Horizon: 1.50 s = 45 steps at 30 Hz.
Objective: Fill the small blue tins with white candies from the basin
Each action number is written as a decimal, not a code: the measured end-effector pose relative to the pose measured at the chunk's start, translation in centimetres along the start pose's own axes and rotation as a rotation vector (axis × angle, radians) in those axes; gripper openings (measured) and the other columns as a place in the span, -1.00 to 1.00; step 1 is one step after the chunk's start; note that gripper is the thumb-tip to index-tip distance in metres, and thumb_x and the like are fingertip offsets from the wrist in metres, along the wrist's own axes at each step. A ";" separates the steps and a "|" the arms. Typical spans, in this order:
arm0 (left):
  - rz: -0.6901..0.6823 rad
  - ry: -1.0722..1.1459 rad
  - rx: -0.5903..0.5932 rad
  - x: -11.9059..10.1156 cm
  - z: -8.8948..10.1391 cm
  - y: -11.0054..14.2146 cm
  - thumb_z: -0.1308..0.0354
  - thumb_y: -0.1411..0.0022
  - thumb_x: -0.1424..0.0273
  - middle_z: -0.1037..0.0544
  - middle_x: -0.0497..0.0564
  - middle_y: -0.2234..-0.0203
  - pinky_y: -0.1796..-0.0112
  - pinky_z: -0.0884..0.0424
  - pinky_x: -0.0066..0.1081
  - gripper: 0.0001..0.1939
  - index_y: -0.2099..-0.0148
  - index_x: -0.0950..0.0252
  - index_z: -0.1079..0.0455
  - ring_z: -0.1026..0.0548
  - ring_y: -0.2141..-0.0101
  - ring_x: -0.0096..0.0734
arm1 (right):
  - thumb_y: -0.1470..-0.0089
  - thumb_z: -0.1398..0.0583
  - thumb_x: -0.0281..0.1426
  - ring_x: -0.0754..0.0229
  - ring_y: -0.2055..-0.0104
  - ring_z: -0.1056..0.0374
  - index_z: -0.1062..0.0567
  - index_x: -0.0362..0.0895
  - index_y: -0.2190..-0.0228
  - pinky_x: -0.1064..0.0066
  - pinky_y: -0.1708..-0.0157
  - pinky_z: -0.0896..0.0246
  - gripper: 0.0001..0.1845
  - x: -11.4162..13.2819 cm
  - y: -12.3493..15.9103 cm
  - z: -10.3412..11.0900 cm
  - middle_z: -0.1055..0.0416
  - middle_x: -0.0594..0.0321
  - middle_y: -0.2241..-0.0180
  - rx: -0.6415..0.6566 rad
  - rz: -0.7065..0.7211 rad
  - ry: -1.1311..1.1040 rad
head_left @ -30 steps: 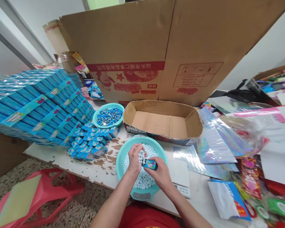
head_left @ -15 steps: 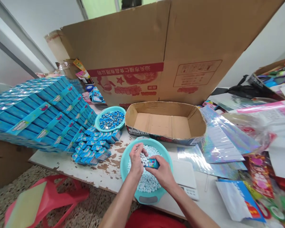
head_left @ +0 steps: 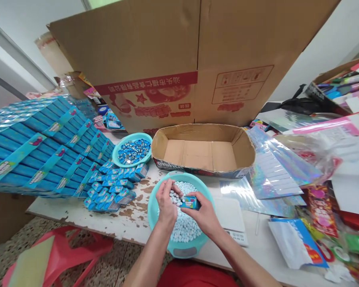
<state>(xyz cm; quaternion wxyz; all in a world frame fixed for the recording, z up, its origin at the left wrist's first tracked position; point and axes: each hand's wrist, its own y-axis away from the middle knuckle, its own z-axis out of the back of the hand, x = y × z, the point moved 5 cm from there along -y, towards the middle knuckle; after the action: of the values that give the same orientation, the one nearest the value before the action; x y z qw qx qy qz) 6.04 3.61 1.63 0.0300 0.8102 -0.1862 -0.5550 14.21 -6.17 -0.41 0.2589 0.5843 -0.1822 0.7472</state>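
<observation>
My left hand (head_left: 166,199) is cupped over the turquoise basin (head_left: 152,210), its fingers curled round a small heap of white candies (head_left: 176,197). In my right hand (head_left: 204,212) a small blue candy box (head_left: 190,202) is gripped between thumb and fingers. The box lies on its side, one end against the candies in my left palm. Loose pale candies (head_left: 185,229) fill the basin below both hands. I cannot tell whether any candies are inside the box.
Left of the basin lie several small blue boxes (head_left: 110,191) and a turquoise bowl of blue-and-silver pieces (head_left: 134,151). Stacked blue cartons (head_left: 42,147) stand beyond. Behind is a cardboard tray (head_left: 202,169); at right, a white scale (head_left: 230,217) and holographic sheets (head_left: 275,169).
The view has shifted slightly, so most things sit further left. The blue box has turned a little in my right hand, showing more of its printed face; my left hand stays cupped beside it.
</observation>
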 end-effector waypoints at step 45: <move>-0.272 -1.130 0.457 12.7 3.3 -3.2 -0.14 -0.07 0.15 -0.41 0.16 0.00 -0.08 -0.09 0.05 -0.57 0.04 0.24 -0.40 -0.27 -0.05 0.01 | 0.25 -0.38 -0.25 0.10 0.29 -0.36 -0.48 -0.08 0.33 0.28 0.27 -0.31 -0.63 0.0 0.5 5.8 -0.42 0.22 0.32 -0.216 -0.019 -0.074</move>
<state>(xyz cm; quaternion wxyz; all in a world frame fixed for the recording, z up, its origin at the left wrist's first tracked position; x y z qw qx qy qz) 7.88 2.84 -11.76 -0.3183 0.3937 -0.1825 -0.8428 18.38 -9.93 1.08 0.3207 0.5819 -0.2657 0.6986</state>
